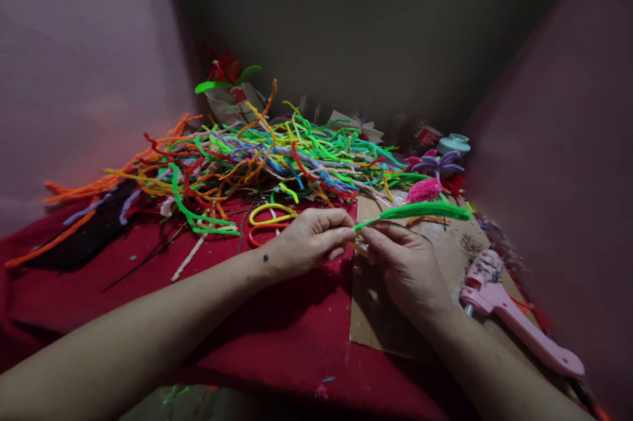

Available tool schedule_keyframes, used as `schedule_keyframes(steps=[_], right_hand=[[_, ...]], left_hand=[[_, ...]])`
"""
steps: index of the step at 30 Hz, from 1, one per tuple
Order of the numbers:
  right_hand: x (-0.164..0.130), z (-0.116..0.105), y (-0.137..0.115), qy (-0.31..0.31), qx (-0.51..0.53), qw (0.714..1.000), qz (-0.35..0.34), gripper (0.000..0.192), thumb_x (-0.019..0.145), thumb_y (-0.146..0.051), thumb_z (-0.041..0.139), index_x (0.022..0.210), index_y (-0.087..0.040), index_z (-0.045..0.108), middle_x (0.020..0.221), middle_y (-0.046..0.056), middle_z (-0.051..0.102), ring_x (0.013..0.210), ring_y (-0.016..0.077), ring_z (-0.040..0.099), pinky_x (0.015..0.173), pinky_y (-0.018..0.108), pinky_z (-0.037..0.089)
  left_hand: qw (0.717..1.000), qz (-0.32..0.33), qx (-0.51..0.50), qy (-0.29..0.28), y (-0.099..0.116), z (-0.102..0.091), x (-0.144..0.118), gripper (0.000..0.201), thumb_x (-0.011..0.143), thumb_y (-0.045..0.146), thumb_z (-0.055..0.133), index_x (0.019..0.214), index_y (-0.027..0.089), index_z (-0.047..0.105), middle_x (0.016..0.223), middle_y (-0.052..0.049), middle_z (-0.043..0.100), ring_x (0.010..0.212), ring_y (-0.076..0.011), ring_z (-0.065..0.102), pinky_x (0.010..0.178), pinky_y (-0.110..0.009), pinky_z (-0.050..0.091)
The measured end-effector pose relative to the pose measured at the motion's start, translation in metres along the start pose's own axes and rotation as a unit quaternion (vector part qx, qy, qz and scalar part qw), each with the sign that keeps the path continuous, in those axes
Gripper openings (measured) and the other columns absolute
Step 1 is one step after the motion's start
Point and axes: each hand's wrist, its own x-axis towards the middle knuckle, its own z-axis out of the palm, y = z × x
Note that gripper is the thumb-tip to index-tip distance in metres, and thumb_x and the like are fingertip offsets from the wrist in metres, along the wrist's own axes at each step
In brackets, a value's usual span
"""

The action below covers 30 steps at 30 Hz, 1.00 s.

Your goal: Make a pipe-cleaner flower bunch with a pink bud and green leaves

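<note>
Green leaf-shaped piece [425, 211] is extending above the far part of the cardboard sheet [376, 302]. Left hand [321, 234]: thumb and curled index finger are pinching its narrow end near the cardboard's left edge. Right hand [403, 262]: over the cardboard, fingertips are gripping the piece just beside the left's. Scissors [270, 226] are lying left of the cardboard, partly hidden; pink glue gun [519, 325] is resting at its right side; multicoloured fuzzy stems [277, 150] are heaping up beyond, leftward.
</note>
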Motion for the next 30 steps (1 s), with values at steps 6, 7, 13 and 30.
schedule_keyframes(steps=[6, 7, 13, 30], right_hand=[[-0.0012, 0.0001, -0.0008, -0.011, 0.003, 1.0, -0.007, 0.009, 0.069, -0.026, 0.071, 0.068, -0.017, 0.068, 0.056, -0.004, 0.055, 0.049, 0.0065, 0.043, 0.047, 0.02, 0.033], [-0.0014, 0.0004, -0.0012, -0.01, 0.001, 1.0, -0.009, 0.01, 0.069, -0.026, 0.071, 0.068, -0.017, 0.068, 0.056, -0.003, 0.056, 0.05, 0.0067, 0.044, 0.047, 0.02, 0.033], [-0.0017, 0.0019, -0.0017, -0.002, -0.011, 1.0, -0.015, 0.011, 0.069, -0.027, 0.071, 0.067, -0.017, 0.067, 0.057, -0.003, 0.055, 0.052, 0.0079, 0.043, 0.048, 0.021, 0.033], [0.0, 0.0016, -0.0025, -0.02, 0.021, 0.999, -0.024, 0.013, 0.066, -0.022, 0.073, 0.079, -0.02, 0.072, 0.067, -0.001, 0.064, 0.057, 0.0101, 0.047, 0.054, 0.024, 0.036]], left_hand=[[1.0, -0.003, -0.021, -0.004, -0.0006, 0.0005, -0.0003, 0.016, 0.084, 0.028, 0.05, 0.076, 0.013, 0.052, 0.049, 0.008, 0.043, 0.042, -0.002, 0.033, 0.04, -0.014, 0.023], [1.0, -0.004, -0.025, -0.006, -0.0005, 0.0005, -0.0003, 0.016, 0.084, 0.028, 0.05, 0.076, 0.013, 0.052, 0.049, 0.008, 0.043, 0.042, -0.002, 0.033, 0.04, -0.014, 0.023], [1.0, 0.0, -0.029, -0.003, -0.0007, 0.0014, -0.0003, 0.017, 0.084, 0.027, 0.05, 0.076, 0.013, 0.054, 0.05, 0.007, 0.043, 0.042, -0.0021, 0.032, 0.04, -0.015, 0.023], [0.994, -0.024, -0.105, -0.014, 0.0035, 0.0027, -0.0024, 0.017, 0.082, 0.025, 0.053, 0.071, 0.013, 0.051, 0.046, 0.007, 0.042, 0.039, -0.0015, 0.032, 0.038, -0.014, 0.02]])
